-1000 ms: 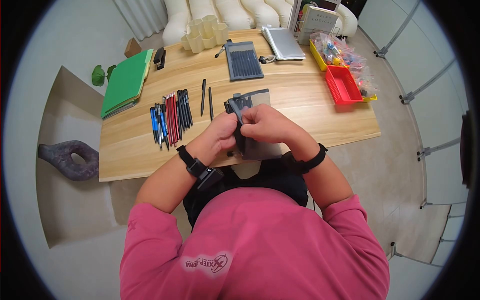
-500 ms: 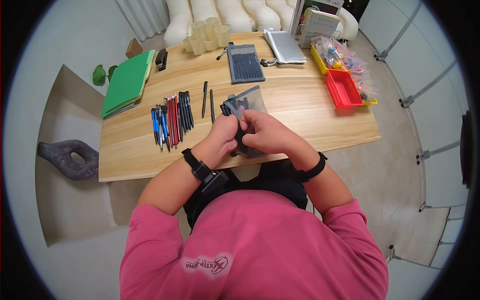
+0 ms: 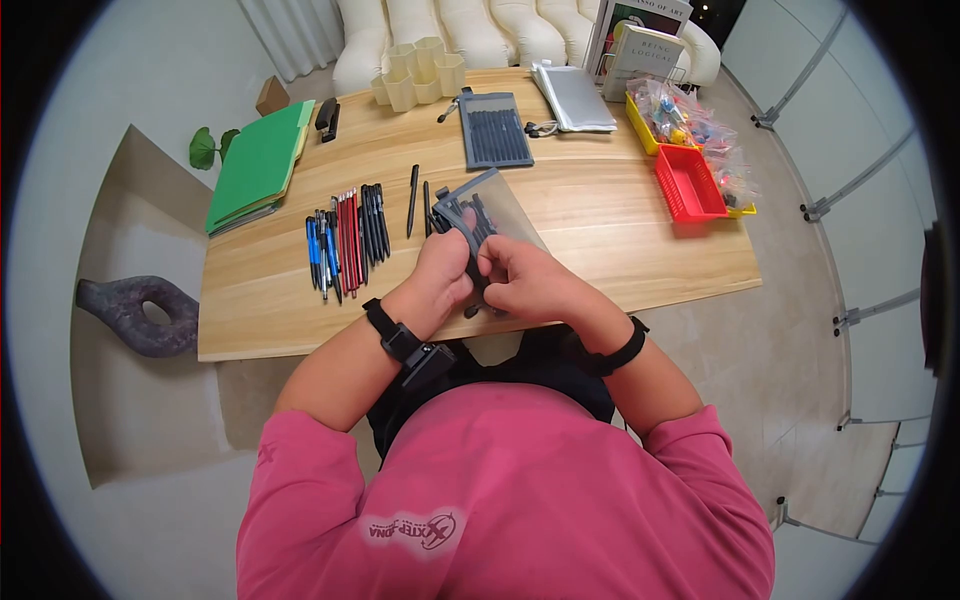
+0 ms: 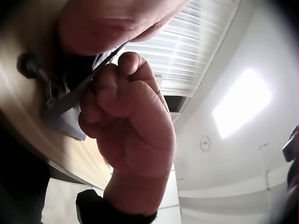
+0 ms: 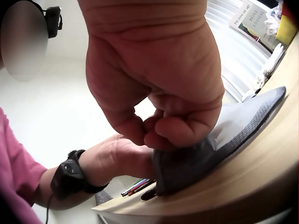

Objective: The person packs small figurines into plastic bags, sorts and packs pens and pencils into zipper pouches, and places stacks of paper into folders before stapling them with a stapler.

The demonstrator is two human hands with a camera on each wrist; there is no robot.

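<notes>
A grey mesh zip pouch [image 3: 516, 220] with several black pens [image 3: 480, 212] in it lies aslant at the near edge of the table. My left hand [image 3: 443, 268] grips its left side, thumb over the dark zip edge. Close beside it, the curled fingers of my right hand [image 3: 532, 282] pinch the same edge lower down. In the right wrist view, that hand's thumb and fingertips [image 5: 170, 133] meet right at the dark border of the pouch. The left wrist view has the taut edge strip [image 4: 77, 95] running between both hands; a zip pull [image 4: 50, 100] hangs near it.
Left of the pouch lie two loose black pens [image 3: 413, 200], then rows of black pens [image 3: 375, 222], red pencils [image 3: 347, 240] and blue pens [image 3: 313, 255]. Behind are another filled mesh pouch [image 3: 497, 130], clear pouches [image 3: 575, 97] and a red basket [image 3: 690, 185]. A green folder [image 3: 262, 160] is far left.
The pouch has turned counter-clockwise, its top leaning left, and more of its mesh and pens shows. My right hand has shifted down along the edge; the left still grips it.
</notes>
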